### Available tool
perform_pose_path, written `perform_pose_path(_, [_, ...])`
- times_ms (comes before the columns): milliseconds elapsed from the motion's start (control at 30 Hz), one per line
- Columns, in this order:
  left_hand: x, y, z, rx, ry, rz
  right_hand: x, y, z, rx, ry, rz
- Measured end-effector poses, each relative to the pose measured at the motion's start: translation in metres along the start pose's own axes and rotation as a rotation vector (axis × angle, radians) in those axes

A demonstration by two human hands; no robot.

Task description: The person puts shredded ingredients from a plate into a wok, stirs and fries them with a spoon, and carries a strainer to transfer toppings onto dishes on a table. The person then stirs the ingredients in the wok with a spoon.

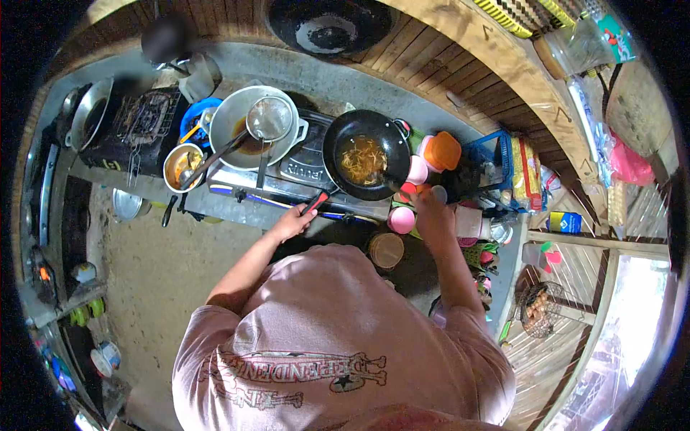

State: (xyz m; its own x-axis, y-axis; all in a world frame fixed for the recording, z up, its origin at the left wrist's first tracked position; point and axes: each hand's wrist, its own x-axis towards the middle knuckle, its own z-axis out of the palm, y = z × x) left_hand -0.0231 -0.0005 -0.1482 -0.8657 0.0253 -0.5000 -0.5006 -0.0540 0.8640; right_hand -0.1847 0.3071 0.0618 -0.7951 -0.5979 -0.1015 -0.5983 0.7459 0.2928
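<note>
A black wok (pixel 351 154) stands on the right side of the gas stove (pixel 302 169), with thin yellowish-brown strips (pixel 363 162) in oil at its bottom. My left hand (pixel 292 222) is closed around the wok's red and black handle (pixel 316 202). At the wok's right edge, my right hand (pixel 433 210) is closed on a utensil that reaches over the rim; its tip is blurred among the strips. On the stove's left side sits a large silver pot (pixel 228 144) with some brown liquid, and a round strainer (pixel 270 118) rests across it.
Left of the pot are a bowl with orange food (pixel 182 167), a blue basin (pixel 194 118) and a black grill (pixel 140 122). Pink containers (pixel 401 220), an orange one (pixel 441 152) and a blue basket (pixel 490 159) crowd the right side. A round-topped container (pixel 386 251) is near my body.
</note>
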Motion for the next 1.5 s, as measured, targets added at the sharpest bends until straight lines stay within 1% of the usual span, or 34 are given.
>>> perform_pose_path(33, [-0.002,0.004,-0.001,-0.066,-0.038,-0.052,-0.013,-0.006,-0.007,-0.007,-0.001,0.013])
perform_pose_path(100, [0.007,-0.010,-0.004,-0.094,-0.076,-0.040,-0.029,-0.020,-0.028,0.013,0.041,0.012])
perform_pose_path(167, [0.006,-0.010,-0.008,-0.126,-0.091,-0.036,-0.028,-0.030,-0.001,-0.036,0.041,0.078])
perform_pose_path(233, [0.015,-0.017,-0.016,-0.044,-0.132,0.013,-0.023,-0.044,0.032,0.226,-0.071,0.265])
perform_pose_path(267, [0.018,-0.019,-0.018,0.027,-0.152,0.064,-0.023,-0.049,0.050,0.186,-0.051,0.323])
perform_pose_path(300, [0.019,-0.018,-0.020,0.030,-0.166,0.065,-0.025,-0.054,0.042,0.183,-0.054,0.336])
perform_pose_path(367, [0.019,-0.014,-0.024,-0.082,-0.210,0.060,-0.022,-0.064,0.009,0.217,-0.111,0.473])
perform_pose_path(400, [0.020,-0.013,-0.028,-0.075,-0.218,0.057,-0.022,-0.064,-0.003,0.220,-0.113,0.484])
perform_pose_path(467, [0.021,-0.011,-0.030,0.157,-0.145,0.110,-0.025,-0.061,-0.018,0.135,-0.220,0.495])
perform_pose_path(500, [0.025,-0.010,-0.031,0.270,-0.107,0.141,-0.023,-0.061,-0.012,0.135,-0.221,0.508])
perform_pose_path(533, [0.031,-0.014,-0.032,0.367,-0.078,0.151,-0.019,-0.060,0.001,0.129,-0.151,0.499])
perform_pose_path(567, [0.034,-0.020,-0.032,0.370,-0.093,0.151,-0.016,-0.059,0.012,0.122,-0.085,0.490])
perform_pose_path(633, [0.028,-0.008,-0.034,0.215,-0.157,0.024,-0.008,-0.063,0.019,0.136,-0.060,0.511])
perform_pose_path(667, [0.026,-0.011,-0.034,0.217,-0.167,0.021,-0.008,-0.065,0.023,0.141,-0.010,0.521])
perform_pose_path(700, [0.026,-0.013,-0.034,0.240,-0.132,0.147,-0.007,-0.065,0.024,0.144,0.046,0.526])
perform_pose_path(733, [0.029,-0.013,-0.036,0.262,-0.090,0.277,-0.013,-0.063,0.023,0.123,0.041,0.531])
perform_pose_path(867, [0.026,0.002,-0.038,0.387,-0.114,0.227,-0.018,-0.060,0.033,0.111,0.022,0.572])
perform_pose_path(933, [0.016,0.022,-0.036,0.386,-0.114,0.035,-0.003,-0.058,0.054,0.174,-0.113,0.724])
perform_pose_path(967, [0.028,-0.008,-0.036,0.391,-0.116,0.039,-0.007,-0.057,0.054,0.176,-0.110,0.729])
perform_pose_path(1000, [0.052,-0.060,-0.035,0.415,-0.110,0.342,-0.006,-0.057,0.041,0.166,0.011,0.662])
perform_pose_path(1033, [0.067,-0.087,-0.036,0.433,-0.098,0.644,-0.006,-0.057,0.033,0.156,0.131,0.589])
perform_pose_path(1067, [0.056,-0.066,-0.038,0.431,-0.092,0.644,-0.011,-0.055,0.030,0.158,0.094,0.600])
perform_pose_path(1100, [0.034,-0.022,-0.038,0.395,-0.075,0.429,-0.008,-0.055,0.027,0.155,0.094,0.597])
perform_pose_path(1133, [0.022,0.004,-0.037,0.357,-0.063,0.214,-0.004,-0.057,0.025,0.120,0.044,0.598])
perform_pose_path(1167, [0.024,0.004,-0.036,0.356,-0.070,0.212,-0.003,-0.058,0.025,0.087,-0.009,0.602])
perform_pose_path(1200, [0.027,0.002,-0.036,0.342,-0.099,0.143,0.001,-0.058,0.035,0.229,0.134,0.593])
perform_pose_path(1233, [0.028,-0.002,-0.034,0.326,-0.126,0.075,-0.005,-0.057,0.042,0.228,0.130,0.596])
perform_pose_path(1267, [0.029,-0.004,-0.033,0.325,-0.122,0.077,-0.005,-0.054,0.048,0.231,0.125,0.585])
perform_pose_path(1300, [0.029,-0.005,-0.031,0.375,-0.062,0.152,0.001,-0.051,0.045,0.231,0.126,0.567])
perform_pose_path(1333, [0.029,-0.005,-0.030,0.424,-0.003,0.221,0.002,-0.044,0.044,0.178,0.028,0.594])
perform_pose_path(1367, [0.028,-0.007,-0.030,0.421,0.001,0.219,0.003,-0.037,0.042,0.178,0.027,0.589])
perform_pose_path(1433, [0.022,0.000,-0.032,0.342,-0.043,0.153,0.016,-0.027,0.002,0.144,-0.188,0.724])
perform_pose_path(1467, [0.024,-0.002,-0.031,0.343,-0.043,0.156,0.021,-0.018,-0.010,0.145,-0.161,0.645])
perform_pose_path(1500, [0.027,-0.007,-0.030,0.345,-0.029,0.175,0.030,-0.010,-0.022,0.145,-0.158,0.646])
